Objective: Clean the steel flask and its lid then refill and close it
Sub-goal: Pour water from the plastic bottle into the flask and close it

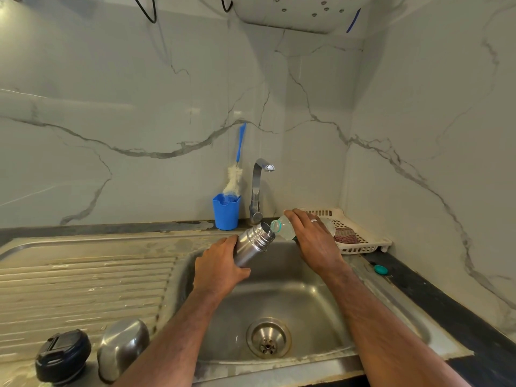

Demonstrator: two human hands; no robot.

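My left hand point(220, 263) grips the steel flask point(254, 243) around its body and holds it tilted over the sink basin, mouth up and to the right. My right hand point(310, 238) holds a clear plastic bottle point(283, 226), tipped so its teal-ringed neck meets the flask's open mouth. A steel cup-shaped lid point(122, 349) and a black stopper point(62, 356) sit on the draining board at the lower left.
The steel sink point(307, 303) with its drain lies below my hands. Behind stand the tap point(258, 188) and a blue cup point(226, 212) holding a bottle brush point(236, 174). A white rack point(360, 238) with a cloth sits right, a teal cap point(380, 269) on the counter.
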